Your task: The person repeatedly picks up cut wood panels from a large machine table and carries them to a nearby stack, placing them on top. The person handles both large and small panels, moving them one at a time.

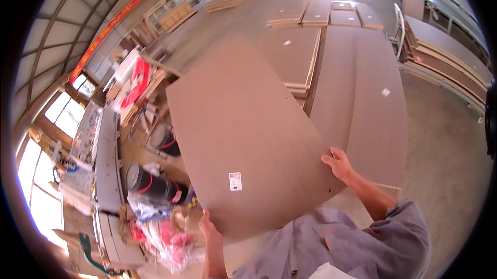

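Note:
A large brown wooden panel spans the space in front of me, held up and tilted. A white label is stuck on its near part, and small dark holes show along its edges. My left hand grips the near left corner, thumb on the face and fingers hidden behind. At the right edge my right hand is closed round the board, its fingertips partly out of sight underneath.
Stacked brown panels lie to the right, with a shorter stack behind my board. More boards rest on a trolley at far right. Black drums, plastic wrap and a grey machine stand on the left.

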Action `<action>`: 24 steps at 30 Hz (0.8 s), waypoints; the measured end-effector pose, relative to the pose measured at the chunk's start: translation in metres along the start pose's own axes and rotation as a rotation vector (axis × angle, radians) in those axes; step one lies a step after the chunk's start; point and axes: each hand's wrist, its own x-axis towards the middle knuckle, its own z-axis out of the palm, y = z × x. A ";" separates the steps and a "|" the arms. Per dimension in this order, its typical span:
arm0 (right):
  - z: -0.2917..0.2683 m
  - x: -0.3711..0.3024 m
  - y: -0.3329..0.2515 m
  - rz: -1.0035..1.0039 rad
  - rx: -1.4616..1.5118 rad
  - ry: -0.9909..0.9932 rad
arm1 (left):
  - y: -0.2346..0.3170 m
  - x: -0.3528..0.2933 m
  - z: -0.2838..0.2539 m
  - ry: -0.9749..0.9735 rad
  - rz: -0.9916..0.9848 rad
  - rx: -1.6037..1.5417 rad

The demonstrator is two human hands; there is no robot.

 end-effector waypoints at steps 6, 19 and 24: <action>0.013 0.125 0.004 0.085 -0.094 0.263 | 0.049 0.172 0.154 -0.200 -0.053 0.030; 0.040 0.453 -0.037 0.224 -0.239 0.628 | 0.137 0.533 0.508 -0.599 0.038 0.237; 0.024 0.512 0.017 0.391 -0.521 0.726 | 0.117 0.568 0.600 -0.556 0.687 1.231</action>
